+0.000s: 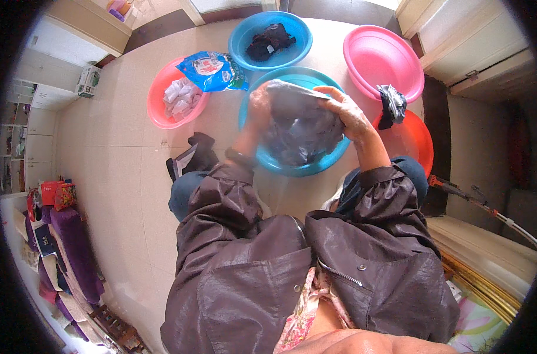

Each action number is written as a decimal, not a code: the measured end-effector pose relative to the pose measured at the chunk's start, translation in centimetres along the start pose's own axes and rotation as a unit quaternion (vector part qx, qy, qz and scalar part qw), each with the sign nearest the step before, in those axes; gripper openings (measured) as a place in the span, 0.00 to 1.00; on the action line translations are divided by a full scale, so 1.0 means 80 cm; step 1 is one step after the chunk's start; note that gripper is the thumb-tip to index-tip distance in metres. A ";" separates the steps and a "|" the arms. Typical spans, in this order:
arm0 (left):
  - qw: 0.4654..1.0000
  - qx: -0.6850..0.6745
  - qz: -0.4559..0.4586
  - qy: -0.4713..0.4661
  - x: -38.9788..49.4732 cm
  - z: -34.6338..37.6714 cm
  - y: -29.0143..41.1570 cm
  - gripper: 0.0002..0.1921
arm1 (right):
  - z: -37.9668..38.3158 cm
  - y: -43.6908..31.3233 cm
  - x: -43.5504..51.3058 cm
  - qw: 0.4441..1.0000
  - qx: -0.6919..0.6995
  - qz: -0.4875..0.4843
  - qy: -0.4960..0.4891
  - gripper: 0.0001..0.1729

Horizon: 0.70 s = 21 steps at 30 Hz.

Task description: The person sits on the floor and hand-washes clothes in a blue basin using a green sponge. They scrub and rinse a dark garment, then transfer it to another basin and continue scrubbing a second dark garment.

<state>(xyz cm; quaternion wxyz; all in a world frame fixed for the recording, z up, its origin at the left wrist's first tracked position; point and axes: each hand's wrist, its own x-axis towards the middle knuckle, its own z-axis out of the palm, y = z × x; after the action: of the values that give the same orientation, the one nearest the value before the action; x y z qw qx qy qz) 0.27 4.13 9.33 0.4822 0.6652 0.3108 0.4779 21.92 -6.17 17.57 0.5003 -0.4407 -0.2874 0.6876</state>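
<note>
A wet grey and dark cloth point(303, 119) is stretched between my two hands over a teal-blue plastic basin point(328, 159). My left hand point(260, 108), blurred, grips the cloth's left side. At its upper right edge, my right hand point(346, 113) has the light grey border between thumb and fingers. The lower part of the cloth hangs down into the basin and hides most of its inside. Whether there is water beneath cannot be made out. The basin stands on the tiled floor between my knees.
Behind stands a blue basin point(303, 53) with dark clothes point(270, 42). A blue detergent bag point(213, 71) leans by a pink basin point(155, 106) with pale cloths point(182, 97). Right are another pink basin point(379, 53), socks point(392, 106) on its rim, and a red basin point(416, 141). Dark clothing point(195, 157) lies left.
</note>
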 end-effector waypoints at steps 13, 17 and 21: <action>0.979 0.177 0.065 -0.072 -0.031 0.092 0.124 0.14 | -0.023 0.074 0.058 0.985 0.061 -0.085 0.137 0.15; 0.948 0.292 0.119 0.039 -0.035 0.110 0.112 0.09 | 0.007 0.097 0.051 0.985 -0.098 -0.096 0.107 0.20; 0.966 0.241 0.065 0.067 -0.031 0.113 0.093 0.08 | 0.006 0.103 0.046 0.868 -0.459 -0.150 0.117 0.18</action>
<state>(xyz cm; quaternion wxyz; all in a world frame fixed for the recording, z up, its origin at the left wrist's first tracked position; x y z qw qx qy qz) 7.53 -3.67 14.76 0.2537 0.7472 0.4045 0.4623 17.53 -5.42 9.70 0.3688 -0.6492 -0.5728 0.3383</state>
